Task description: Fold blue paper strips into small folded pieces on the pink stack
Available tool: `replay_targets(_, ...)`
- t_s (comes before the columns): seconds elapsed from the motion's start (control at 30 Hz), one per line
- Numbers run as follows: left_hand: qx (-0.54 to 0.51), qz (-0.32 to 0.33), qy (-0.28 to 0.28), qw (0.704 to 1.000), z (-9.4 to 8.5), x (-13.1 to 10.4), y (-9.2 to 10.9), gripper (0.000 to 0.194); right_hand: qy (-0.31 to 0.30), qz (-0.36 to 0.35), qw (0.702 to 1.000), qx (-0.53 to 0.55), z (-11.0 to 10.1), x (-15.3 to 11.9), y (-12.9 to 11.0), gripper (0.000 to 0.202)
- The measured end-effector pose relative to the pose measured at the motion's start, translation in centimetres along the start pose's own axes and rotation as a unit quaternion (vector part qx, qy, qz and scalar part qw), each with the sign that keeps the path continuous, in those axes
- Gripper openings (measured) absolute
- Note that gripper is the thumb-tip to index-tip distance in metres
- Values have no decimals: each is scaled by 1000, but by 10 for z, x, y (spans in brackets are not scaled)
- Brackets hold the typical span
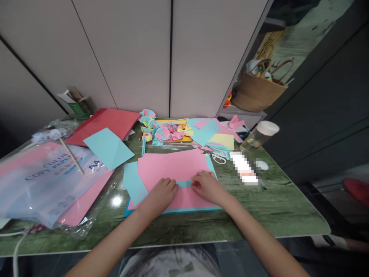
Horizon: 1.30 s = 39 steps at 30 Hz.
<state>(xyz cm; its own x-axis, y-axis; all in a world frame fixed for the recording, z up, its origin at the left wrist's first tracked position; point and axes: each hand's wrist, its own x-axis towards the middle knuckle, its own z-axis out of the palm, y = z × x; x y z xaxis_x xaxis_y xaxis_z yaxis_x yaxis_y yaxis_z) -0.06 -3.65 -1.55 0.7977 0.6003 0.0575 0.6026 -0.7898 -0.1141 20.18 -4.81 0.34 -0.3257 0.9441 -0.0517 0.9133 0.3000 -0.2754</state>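
- Fingers (pixel 172 184) of the left hand (pixel 161 192) lie curled, pressing a small blue paper strip (pixel 184 184).
- Blue paper strip: flat on the pink sheet (pixel 173 165), between both hands, mid-table.
- Right hand (pixel 208 186): fingers bent, pinning the strip's other end.
- Scissors (pixel 219 156): beyond, right, on the green table (pixel 273 204).
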Motion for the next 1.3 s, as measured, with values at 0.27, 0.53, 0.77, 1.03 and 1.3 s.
replay_targets(0.27, -349, -162, 85, 919, -20, 24, -22, 17, 7, -76, 960, 269, -11, 37, -2, 13)
replay_targets(0.53, -627, -167, 21, 761, -5, 37, -24, 21, -34, -35, 900, 434, 7, 38, 5, 11)
replay_targets(0.77, -687, -197, 18, 699, -2, 31, -37, 14, -70, 2, 871, 486, -2, 34, 15, 7)
replay_targets(1.03, -682, -179, 6, 709, -6, 29, -40, 12, -111, 10, 853, 510, -10, 34, 22, 7)
replay_targets(1.3, -672, -233, 61, 701, -10, 11, -72, 11, -26, 38, 855, 516, -21, 28, 61, 9)
